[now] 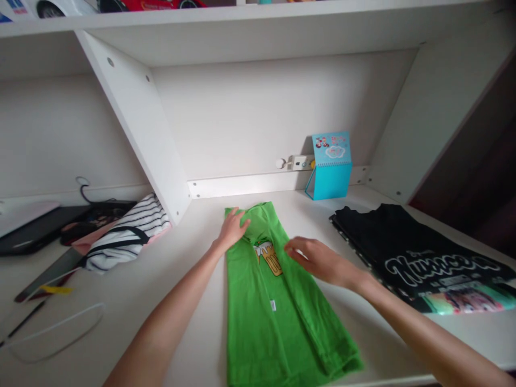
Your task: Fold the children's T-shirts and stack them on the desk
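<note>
A green T-shirt with a yellow beer-mug print lies folded into a long strip on the white desk. My left hand rests flat on its upper left corner, near the collar, fingers stretched out. My right hand lies on the shirt's right fold beside the print, fingers extended and pressing the cloth. Neither hand lifts the shirt.
A folded black T-shirt with white lettering lies at the right. A blue desk calendar stands at the back wall by a white socket. Striped clothing, a dark laptop and a white cable lie at the left, past a slanted white divider.
</note>
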Motion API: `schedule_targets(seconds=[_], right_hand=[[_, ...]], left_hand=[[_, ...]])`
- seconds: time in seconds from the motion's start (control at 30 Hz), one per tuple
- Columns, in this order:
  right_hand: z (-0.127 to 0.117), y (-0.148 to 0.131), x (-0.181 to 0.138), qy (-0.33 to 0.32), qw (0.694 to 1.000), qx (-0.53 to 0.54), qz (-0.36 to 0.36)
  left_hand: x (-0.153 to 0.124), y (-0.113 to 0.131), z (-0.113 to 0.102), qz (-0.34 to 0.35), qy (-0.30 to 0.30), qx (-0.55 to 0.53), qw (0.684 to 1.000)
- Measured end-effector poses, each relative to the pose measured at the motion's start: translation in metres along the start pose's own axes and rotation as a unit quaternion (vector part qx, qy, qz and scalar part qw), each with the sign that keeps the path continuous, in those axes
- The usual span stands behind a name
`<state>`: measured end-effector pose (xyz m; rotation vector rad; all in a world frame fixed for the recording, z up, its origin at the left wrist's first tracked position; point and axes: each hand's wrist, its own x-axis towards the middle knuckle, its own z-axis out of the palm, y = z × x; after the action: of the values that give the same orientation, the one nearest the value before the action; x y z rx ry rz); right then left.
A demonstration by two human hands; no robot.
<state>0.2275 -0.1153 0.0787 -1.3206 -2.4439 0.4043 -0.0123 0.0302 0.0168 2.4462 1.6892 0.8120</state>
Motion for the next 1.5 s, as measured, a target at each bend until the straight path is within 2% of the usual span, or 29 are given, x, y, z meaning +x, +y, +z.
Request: schedule_targets(seconds=[0.07,0.13,0.2,0.3,0.5,0.63,0.73,0.83,0.97,1.1,1.2,1.3,1.37,1.5], right_hand=[[0.013,0.018,0.047,0.033,0.998,-0.050,-0.002],[0.029,0.034,0.092,0.037,0.996,-0.084,0.006],[0.042,0.046,0.126,0.033,0.994,-0.098,0.018],[0.059,0.061,0.154,0.020,0.994,-0.098,0.045],[0.080,0.078,0.159,0.000,0.984,-0.108,0.138],[0.073,0.074,0.162,-0.005,0.980,-0.123,0.153],[0.067,0.072,0.169,0.007,0.978,-0.128,0.164],[0.069,0.075,0.176,0.017,0.977,-0.125,0.171],[0.080,0.082,0.179,0.003,0.978,-0.107,0.181],[0.076,0.081,0.180,-0.014,0.977,-0.092,0.191],[0.066,0.072,0.170,-0.030,0.980,-0.078,0.179],[0.058,0.056,0.131,-0.070,0.988,-0.053,0.124],[0.054,0.041,0.088,-0.098,0.992,-0.034,0.067],[0.043,0.001,-0.019,-0.136,0.990,-0.015,-0.027]], left_hand=[[-0.004,0.005,0.006,0.006,-0.070,0.046,0.996],[-0.008,0.006,0.011,-0.006,-0.116,0.073,0.991],[-0.010,0.005,0.013,-0.015,-0.127,0.085,0.988],[-0.011,0.000,0.009,-0.032,-0.123,0.091,0.988],[-0.001,-0.006,-0.002,-0.096,-0.111,0.109,0.983],[0.005,-0.009,-0.002,-0.115,-0.075,0.103,0.985],[0.006,-0.016,0.001,-0.097,-0.056,0.100,0.989],[0.006,-0.024,0.005,-0.094,-0.069,0.090,0.989],[0.008,-0.030,0.010,-0.134,-0.087,0.087,0.983],[0.009,-0.034,0.012,-0.141,-0.104,0.093,0.980],[0.009,-0.035,0.012,-0.135,-0.105,0.088,0.981],[0.010,-0.035,0.010,-0.135,-0.107,0.085,0.981],[0.010,-0.035,0.009,-0.136,-0.110,0.084,0.981],[0.010,-0.033,0.007,-0.138,-0.100,0.070,0.983]])
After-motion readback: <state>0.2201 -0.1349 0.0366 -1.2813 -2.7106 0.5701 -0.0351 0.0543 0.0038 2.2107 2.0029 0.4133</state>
